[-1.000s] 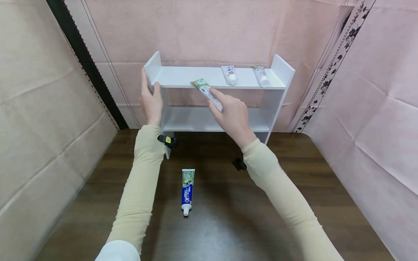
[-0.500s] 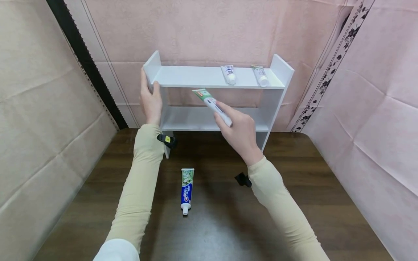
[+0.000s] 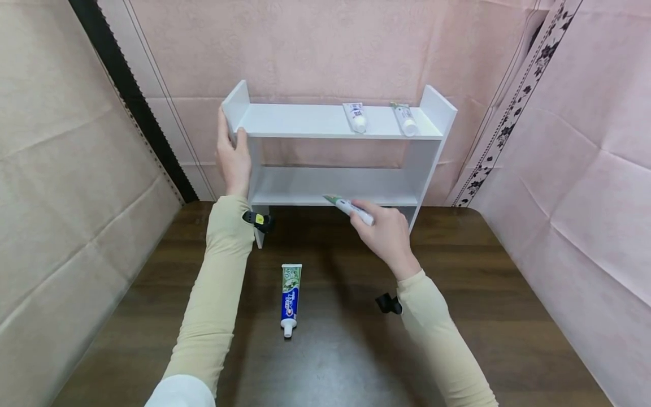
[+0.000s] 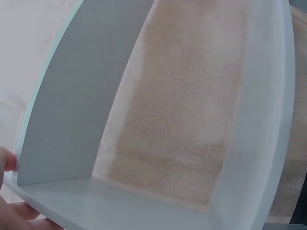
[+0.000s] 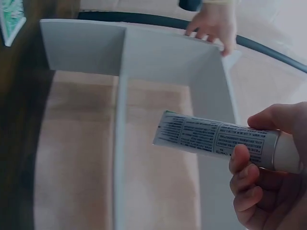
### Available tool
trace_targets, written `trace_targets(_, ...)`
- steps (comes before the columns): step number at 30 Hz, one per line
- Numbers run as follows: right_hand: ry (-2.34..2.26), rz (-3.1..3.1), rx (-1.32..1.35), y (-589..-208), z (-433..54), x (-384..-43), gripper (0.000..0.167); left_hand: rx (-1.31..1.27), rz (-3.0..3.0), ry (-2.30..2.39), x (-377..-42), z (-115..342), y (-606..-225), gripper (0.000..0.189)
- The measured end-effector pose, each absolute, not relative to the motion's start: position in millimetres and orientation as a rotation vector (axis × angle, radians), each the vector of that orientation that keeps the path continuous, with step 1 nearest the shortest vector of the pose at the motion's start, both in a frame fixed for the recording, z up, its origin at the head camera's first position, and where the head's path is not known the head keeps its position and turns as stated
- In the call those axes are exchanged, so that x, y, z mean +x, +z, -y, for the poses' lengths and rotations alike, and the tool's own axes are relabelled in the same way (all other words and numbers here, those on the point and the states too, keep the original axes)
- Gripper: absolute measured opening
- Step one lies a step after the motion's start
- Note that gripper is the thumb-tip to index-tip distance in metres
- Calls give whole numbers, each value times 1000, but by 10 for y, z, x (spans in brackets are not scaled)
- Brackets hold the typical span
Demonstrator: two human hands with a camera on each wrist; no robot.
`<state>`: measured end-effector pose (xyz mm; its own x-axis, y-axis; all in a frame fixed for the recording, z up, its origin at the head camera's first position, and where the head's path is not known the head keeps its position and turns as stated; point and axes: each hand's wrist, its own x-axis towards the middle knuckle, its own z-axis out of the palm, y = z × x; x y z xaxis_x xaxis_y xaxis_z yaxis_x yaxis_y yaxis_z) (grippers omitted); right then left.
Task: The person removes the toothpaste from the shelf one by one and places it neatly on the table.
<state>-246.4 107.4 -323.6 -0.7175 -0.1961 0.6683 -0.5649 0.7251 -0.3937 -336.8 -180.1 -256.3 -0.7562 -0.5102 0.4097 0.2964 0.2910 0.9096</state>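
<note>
Your right hand (image 3: 385, 236) pinches a toothpaste tube (image 3: 351, 209) in front of the white shelf (image 3: 295, 120); only the right wrist view shows the tube's fine print (image 5: 201, 136). Your left hand (image 3: 234, 163) grips the shelf's side. A blue tube (image 3: 290, 299) lies on the table (image 3: 325, 362).

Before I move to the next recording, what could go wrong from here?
The held tube might clip the lower shelf: its flat end looks near the front edge in the head view. If the left hand jolts the white unit, the two tubes lying on top, caps toward the front, might slide off.
</note>
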Motion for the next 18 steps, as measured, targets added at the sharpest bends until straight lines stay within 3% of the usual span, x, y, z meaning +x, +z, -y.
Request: trace_targets(18, 598, 2780, 558, -3920, -1051, -2297, 20, 250, 1926, -1500, -3399, 1817, -2575, 55)
